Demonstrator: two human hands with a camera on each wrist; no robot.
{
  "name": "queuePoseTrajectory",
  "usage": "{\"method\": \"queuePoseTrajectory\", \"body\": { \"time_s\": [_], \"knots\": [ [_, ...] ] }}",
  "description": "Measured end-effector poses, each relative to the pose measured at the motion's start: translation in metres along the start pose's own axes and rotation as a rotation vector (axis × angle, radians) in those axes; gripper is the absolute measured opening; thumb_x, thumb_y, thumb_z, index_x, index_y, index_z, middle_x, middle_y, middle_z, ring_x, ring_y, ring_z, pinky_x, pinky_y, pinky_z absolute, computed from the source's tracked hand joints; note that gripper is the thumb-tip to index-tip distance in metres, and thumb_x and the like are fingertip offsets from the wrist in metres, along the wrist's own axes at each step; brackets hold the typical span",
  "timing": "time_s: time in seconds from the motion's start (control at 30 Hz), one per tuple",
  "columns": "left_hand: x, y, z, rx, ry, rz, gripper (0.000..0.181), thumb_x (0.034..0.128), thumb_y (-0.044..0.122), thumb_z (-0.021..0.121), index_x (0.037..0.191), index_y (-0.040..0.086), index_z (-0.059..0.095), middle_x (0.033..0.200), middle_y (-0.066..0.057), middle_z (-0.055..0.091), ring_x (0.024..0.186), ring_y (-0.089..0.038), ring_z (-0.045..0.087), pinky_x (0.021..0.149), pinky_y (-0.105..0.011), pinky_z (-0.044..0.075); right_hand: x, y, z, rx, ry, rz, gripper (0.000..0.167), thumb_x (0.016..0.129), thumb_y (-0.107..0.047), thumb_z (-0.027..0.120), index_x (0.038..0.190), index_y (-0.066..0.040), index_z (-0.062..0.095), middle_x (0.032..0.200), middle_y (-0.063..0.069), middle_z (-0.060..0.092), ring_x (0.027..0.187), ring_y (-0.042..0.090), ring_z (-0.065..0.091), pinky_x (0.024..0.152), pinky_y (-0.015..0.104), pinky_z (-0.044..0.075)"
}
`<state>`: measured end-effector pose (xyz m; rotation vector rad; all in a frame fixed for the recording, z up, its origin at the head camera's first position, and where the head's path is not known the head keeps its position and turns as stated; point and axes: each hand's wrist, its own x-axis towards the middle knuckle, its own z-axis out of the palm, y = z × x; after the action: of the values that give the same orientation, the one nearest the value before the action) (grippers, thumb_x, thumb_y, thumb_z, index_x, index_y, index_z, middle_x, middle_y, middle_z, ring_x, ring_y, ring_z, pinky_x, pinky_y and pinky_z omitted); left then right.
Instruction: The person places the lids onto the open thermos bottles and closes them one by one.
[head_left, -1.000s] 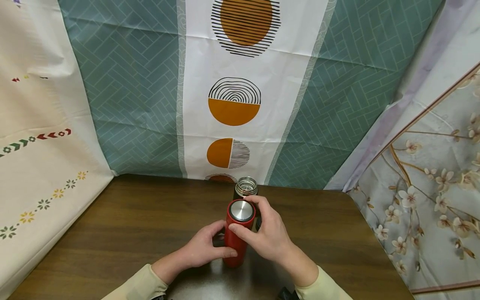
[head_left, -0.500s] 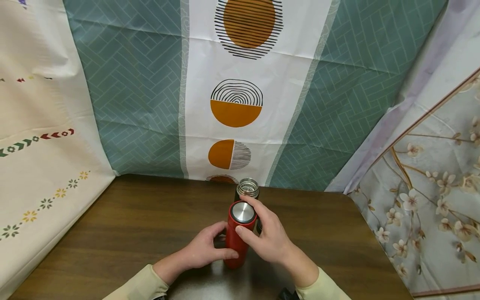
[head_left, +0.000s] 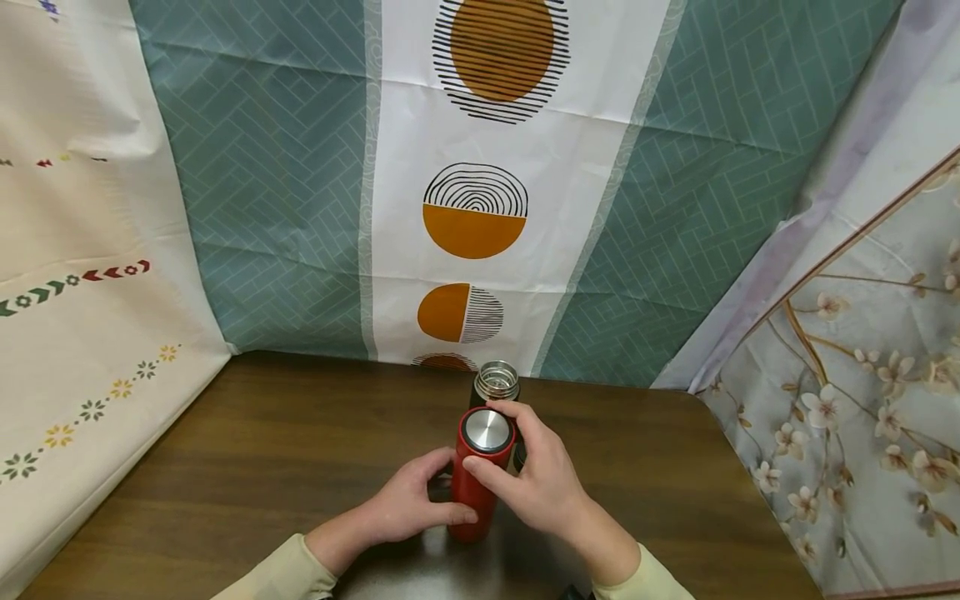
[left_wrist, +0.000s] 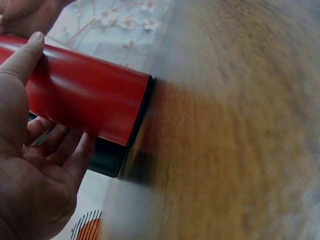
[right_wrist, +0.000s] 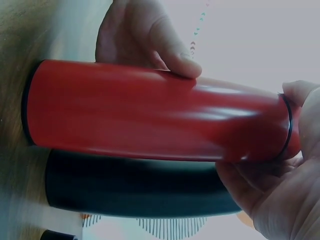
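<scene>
1 red flask (right_wrist: 125,110), upright on table (head_left: 322,433) — left hand (head_left: 408,500) clasped round body, presumably bracing; right hand (head_left: 542,479) clasping top, likely for leverage. 1 black flask (right_wrist: 135,182), uncapped, behind.

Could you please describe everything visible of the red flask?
The red flask is a glossy cylinder with a black base rim, black upper ring and a silvery, metallic-looking disc on its fitted cap. It stands upright on the table, in front of the dark flask; the left hand holds its body, the right hand its top.
</scene>
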<state>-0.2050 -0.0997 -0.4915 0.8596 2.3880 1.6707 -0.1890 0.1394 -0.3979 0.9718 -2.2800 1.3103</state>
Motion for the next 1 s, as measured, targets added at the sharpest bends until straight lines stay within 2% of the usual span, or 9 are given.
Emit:
{"method": "queuePoseTrajectory", "body": {
  "time_s": [0.23,0.37,0.47,0.7,0.83,1.0],
  "knots": [
    [-0.0016,0.0060,0.0002,0.001,-0.007,-0.028,0.051,0.0952,0.039,0.091,0.138,0.024,0.068,0.130,0.011,0.072,0.127,-0.017,0.067,0.112,-0.049,0.055,-0.0023,-0.0037,0.0016,-0.033,0.048,0.054,0.065,0.088,-0.028,0.097,0.142,-0.016,0.061,0.120,-0.009,0.076,0.103,0.010,0.071,0.082,0.038,0.061],
    [-0.0004,0.0048,0.0001,-0.001,-0.012,-0.032,0.051,0.0954,0.039,0.090,0.139,0.024,0.068,0.130,0.011,0.072,0.127,-0.017,0.067,0.112,-0.048,0.054,-0.0016,-0.0037,0.0012,-0.033,0.046,0.067,0.067,0.087,-0.029,0.098,0.142,-0.017,0.060,0.120,-0.010,0.075,0.105,0.010,0.070,0.083,0.036,0.060],
    [0.0005,0.0023,-0.0001,0.009,-0.009,-0.030,0.050,0.0951,0.039,0.090,0.138,0.026,0.068,0.130,0.012,0.072,0.127,-0.016,0.067,0.111,-0.044,0.055,-0.0006,-0.0023,0.0003,-0.006,0.010,0.049,0.068,0.091,-0.028,0.094,0.147,-0.013,0.059,0.124,-0.008,0.075,0.108,0.012,0.071,0.088,0.037,0.061],
    [-0.0006,-0.0018,0.0012,-0.013,-0.008,-0.003,0.050,0.0947,0.038,0.091,0.138,0.028,0.068,0.131,0.012,0.073,0.129,-0.016,0.067,0.111,-0.039,0.055,-0.0001,0.0037,-0.0014,0.034,-0.064,-0.047,0.072,0.098,-0.018,0.084,0.162,-0.009,0.052,0.146,-0.002,0.069,0.126,0.019,0.070,0.107,0.040,0.058],
    [0.0000,-0.0006,0.0008,-0.014,-0.005,0.004,0.050,0.0945,0.037,0.092,0.138,0.026,0.069,0.130,0.010,0.073,0.128,-0.017,0.067,0.111,-0.042,0.055,0.0010,0.0034,-0.0023,0.069,-0.078,-0.055,0.066,0.098,-0.014,0.082,0.158,-0.006,0.055,0.142,0.000,0.071,0.121,0.018,0.071,0.103,0.038,0.060],
    [-0.0005,0.0028,0.0003,-0.021,0.001,0.008,0.050,0.0941,0.036,0.092,0.137,0.024,0.069,0.130,0.010,0.073,0.128,-0.017,0.068,0.111,-0.043,0.056,0.0017,0.0033,-0.0022,0.050,-0.065,-0.044,0.060,0.099,-0.018,0.084,0.152,-0.007,0.059,0.132,-0.002,0.073,0.113,0.016,0.072,0.096,0.038,0.062]
  ]
}}
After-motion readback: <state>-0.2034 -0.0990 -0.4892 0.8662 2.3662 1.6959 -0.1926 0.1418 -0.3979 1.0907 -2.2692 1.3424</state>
